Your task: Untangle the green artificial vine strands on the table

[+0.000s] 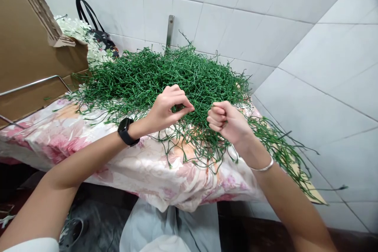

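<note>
A large heap of thin green plastic stems covers the back of the table. My left hand, with a black watch on its wrist, is in front of the heap, thumb and fingertips pinched together. Whatever is between those tips is too small to make out. Just to its right, my right hand is closed in a fist, a silver bangle on that arm. Its fingers hide anything inside. Loose stems lie below and between the two hands.
A floral cloth covers the table. Cardboard and a metal wire frame stand at the left. White artificial flowers and a dark bag sit behind. More stems lie along the right edge by the tiled wall.
</note>
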The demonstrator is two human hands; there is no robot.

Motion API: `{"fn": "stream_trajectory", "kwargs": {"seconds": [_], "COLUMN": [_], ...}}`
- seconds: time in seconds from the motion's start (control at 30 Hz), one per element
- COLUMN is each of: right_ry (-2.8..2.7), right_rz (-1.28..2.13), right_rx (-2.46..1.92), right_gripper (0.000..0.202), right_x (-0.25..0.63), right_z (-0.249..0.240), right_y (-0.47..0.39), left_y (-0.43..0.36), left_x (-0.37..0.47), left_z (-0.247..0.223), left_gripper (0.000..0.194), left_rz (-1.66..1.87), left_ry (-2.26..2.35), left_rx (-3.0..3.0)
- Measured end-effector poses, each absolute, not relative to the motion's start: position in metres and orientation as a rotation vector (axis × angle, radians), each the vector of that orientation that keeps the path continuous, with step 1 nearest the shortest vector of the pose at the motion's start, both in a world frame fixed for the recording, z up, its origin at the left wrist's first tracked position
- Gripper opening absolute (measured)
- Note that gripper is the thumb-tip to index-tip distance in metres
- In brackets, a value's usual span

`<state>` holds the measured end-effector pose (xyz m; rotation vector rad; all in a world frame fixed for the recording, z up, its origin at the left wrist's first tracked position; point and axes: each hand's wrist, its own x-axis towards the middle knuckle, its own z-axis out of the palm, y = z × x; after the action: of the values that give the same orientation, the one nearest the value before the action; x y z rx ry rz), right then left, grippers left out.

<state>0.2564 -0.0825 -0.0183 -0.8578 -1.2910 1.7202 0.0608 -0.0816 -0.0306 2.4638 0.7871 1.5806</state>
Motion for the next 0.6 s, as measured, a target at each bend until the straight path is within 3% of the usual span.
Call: {"fn": "stream_trajectory", "kwargs": {"seconds": [0.17,0.33,0.5,0.6], "right_ry": [-1.611,-1.977,-2.090,-2.105], "right_rz": [0.906,0.055,-0.360,-0.306], "right_rx": [-0.960,-0.965,-1.048,-0.983], "right_gripper": [0.021,0.018,0.032,0.021], "right_x": [0.266,0.258,0.257,0.256], "right_z": [-0.018,-0.033,-0.037,-0.034], "right_y": [-0.077,-0.078,-0.077,-0.082], "left_y": [-0.072,-0.062,-0.061,-0.061], "left_x": [0.057,0.060,0.061,0.063], "left_z": [-0.027,-0.035,-0.039,-0.039], "left_gripper": [0.020,0.032,0.029,0.028], "left_rz": [1.529,1.337,1.297,1.289], "left_ry": [0.902,0.734,0.680,0.690], "left_rx": [1.941,1.614,1.599,1.634]}}
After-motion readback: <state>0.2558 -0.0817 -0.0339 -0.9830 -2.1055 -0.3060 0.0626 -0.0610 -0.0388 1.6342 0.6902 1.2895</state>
